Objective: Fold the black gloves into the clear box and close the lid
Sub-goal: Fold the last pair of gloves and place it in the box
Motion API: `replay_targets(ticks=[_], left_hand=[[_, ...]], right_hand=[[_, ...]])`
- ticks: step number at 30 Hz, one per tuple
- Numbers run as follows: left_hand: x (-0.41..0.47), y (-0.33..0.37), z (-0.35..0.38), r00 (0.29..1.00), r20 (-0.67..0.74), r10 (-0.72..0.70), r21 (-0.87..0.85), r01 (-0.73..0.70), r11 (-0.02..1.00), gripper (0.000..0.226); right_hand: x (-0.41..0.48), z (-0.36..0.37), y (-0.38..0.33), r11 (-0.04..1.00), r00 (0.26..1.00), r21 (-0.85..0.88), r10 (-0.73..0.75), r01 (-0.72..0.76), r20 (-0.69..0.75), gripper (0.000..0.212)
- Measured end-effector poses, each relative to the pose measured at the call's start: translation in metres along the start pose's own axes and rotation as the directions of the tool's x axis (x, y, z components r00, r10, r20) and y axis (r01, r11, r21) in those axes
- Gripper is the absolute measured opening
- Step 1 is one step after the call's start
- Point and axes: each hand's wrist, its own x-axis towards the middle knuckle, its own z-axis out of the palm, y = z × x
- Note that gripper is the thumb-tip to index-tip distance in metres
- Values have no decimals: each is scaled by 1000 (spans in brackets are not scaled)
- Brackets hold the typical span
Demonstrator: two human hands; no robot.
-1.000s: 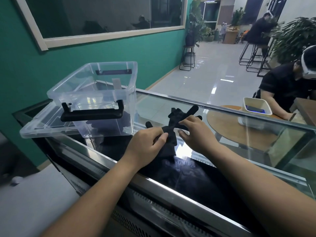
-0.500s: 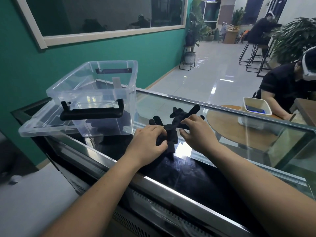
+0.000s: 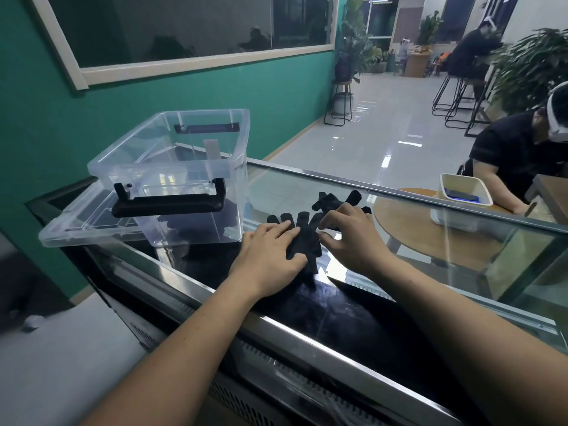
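Note:
Two black gloves lie on the glass counter top (image 3: 276,186), to the right of the clear box (image 3: 236,167). The near glove (image 3: 302,241) lies flat, its fingers pointing away from me. My left hand (image 3: 267,256) presses flat on it. The far glove (image 3: 335,199) lies just behind it, fingers spread. My right hand (image 3: 350,238) has bent fingers and pinches glove fabric where the two gloves meet. The open box stands on its clear lid (image 3: 61,232), and a black handle (image 3: 169,204) faces me.
The counter's steel front edge (image 3: 307,336) runs diagonally below my forearms. Seen through the glass at right are a round wooden table (image 3: 408,229) and a white tub (image 3: 464,192). A person in black (image 3: 516,155) sits at far right. A green wall stands behind the box.
My left hand has flattened onto the near glove, spreading its fingers out on the glass. The right hand has shifted slightly toward the near glove's fingertips.

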Motion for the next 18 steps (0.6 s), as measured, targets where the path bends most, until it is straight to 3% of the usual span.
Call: replay_targets(ticks=[5,11,14,18], left_hand=[[1,-1,0,1000,-7,-3,-5,3,1000,72],[2,-1,1,1000,-20,-5,0,5,1000,73],[2,-1,1,1000,-20,5,21,-4,1000,71],[2,-1,1,1000,-23,1,10,-1,1000,70]], right_hand=[[-1,-4,-4,998,987,58,28,-38,161,32],[-2,-10,-4,969,973,247,-70,14,218,30],[-3,-11,-7,964,957,264,-117,44,266,36],[-4,-11,-9,955,957,297,-91,5,274,27]])
